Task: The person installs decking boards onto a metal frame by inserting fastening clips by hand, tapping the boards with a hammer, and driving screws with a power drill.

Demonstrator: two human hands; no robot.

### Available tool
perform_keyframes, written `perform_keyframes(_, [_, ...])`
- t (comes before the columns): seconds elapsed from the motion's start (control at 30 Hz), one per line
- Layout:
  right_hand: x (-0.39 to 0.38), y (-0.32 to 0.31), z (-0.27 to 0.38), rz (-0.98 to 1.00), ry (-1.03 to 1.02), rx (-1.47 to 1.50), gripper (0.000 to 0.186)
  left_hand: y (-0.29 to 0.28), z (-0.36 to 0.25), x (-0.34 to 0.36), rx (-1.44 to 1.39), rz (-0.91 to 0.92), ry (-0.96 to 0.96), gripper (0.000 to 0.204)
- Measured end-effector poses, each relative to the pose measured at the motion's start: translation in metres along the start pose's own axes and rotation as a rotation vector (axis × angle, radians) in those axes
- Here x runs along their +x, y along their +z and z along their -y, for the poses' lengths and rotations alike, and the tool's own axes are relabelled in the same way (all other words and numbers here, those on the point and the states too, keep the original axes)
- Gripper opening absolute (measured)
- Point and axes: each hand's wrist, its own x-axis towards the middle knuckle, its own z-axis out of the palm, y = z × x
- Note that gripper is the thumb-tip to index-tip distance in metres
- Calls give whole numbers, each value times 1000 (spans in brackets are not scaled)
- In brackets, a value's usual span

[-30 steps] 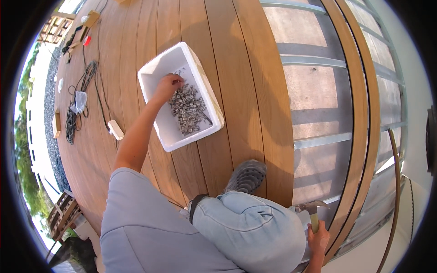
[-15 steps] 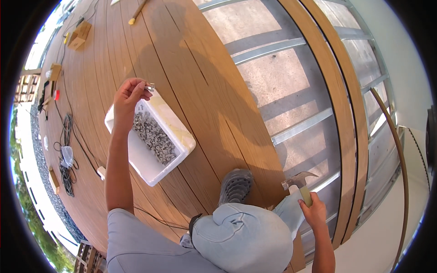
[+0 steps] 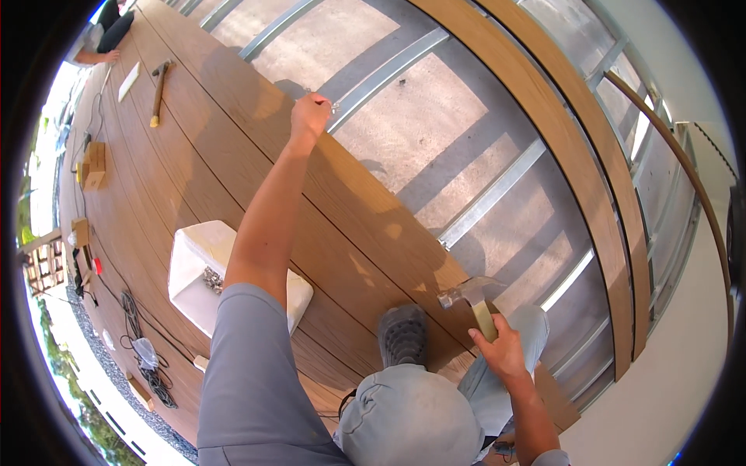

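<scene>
Left hand [image 3: 311, 119] has moved off the box [image 3: 186, 260], centre left, to upper centre, pinched on what I read as a clip [image 3: 335, 107], now near a joist [image 3: 388, 78]. Right hand [image 3: 503, 349], lower right, wraps the hammer [image 3: 483, 317].

Left arm [image 3: 268, 210] is stretched forward, left hand [image 3: 311, 120] pinched; right hand [image 3: 503, 346] is held lower, curled in a grip.

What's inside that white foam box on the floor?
A bit of a pile of small grey metal pieces shows inside the white foam box. The person's left arm covers the rest, so I can't see what's there.
</scene>
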Motion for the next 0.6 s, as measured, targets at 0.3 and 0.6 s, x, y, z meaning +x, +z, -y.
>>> perform_keyframes(0.3, [23,-2,3,12,112,67,40,23,10,-1,583,-272,48,19])
perform_keyframes(0.6, [32,-6,-1,-19,101,98,39,-7,6,8,309,241,545,22])
